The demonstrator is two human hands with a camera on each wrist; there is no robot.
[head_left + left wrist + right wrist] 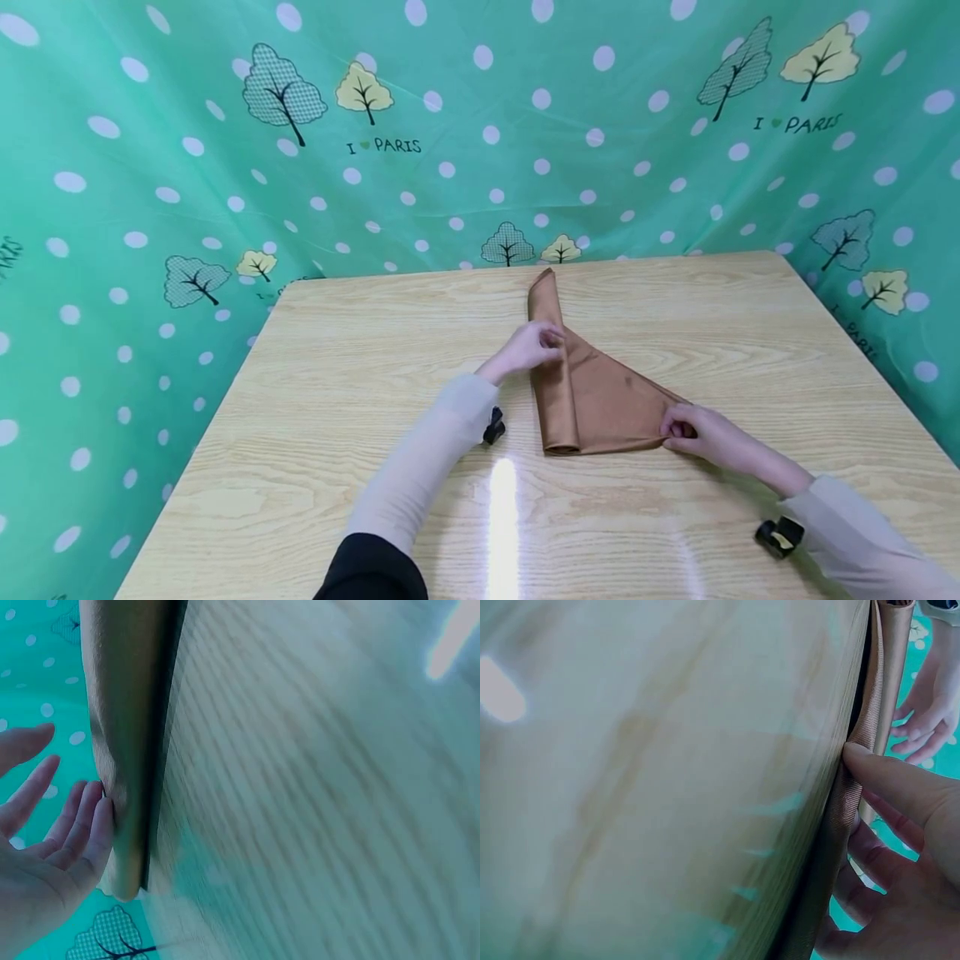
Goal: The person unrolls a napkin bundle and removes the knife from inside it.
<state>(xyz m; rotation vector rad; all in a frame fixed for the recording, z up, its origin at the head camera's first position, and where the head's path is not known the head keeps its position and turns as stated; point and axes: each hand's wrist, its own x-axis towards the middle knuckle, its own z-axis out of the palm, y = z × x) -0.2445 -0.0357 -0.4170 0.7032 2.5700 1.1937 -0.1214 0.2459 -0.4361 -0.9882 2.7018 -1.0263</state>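
Observation:
A brown cloth (pixel 618 392) lies on the table, its left part wound into a long roll (pixel 555 408) and its right part spread flat, narrowing toward the right. My left hand (pixel 532 344) is over the roll. In the left wrist view the fingers of that left hand (pixel 56 847) are spread and nearly straight, with tips right at the cloth's side (pixel 124 750). At the narrow right end, my right hand (pixel 708 433) pinches the cloth. The right wrist view has the right hand's thumb (pixel 896 776) against the cloth edge (pixel 847 784), fingers on the far side.
The wood-grain table (pixel 337 375) reaches back to a green dotted curtain (pixel 450 108) printed with trees. A bright light reflection (pixel 503 525) crosses the table near the front. Small black devices sit at the left wrist (pixel 494 426) and right wrist (pixel 780 536).

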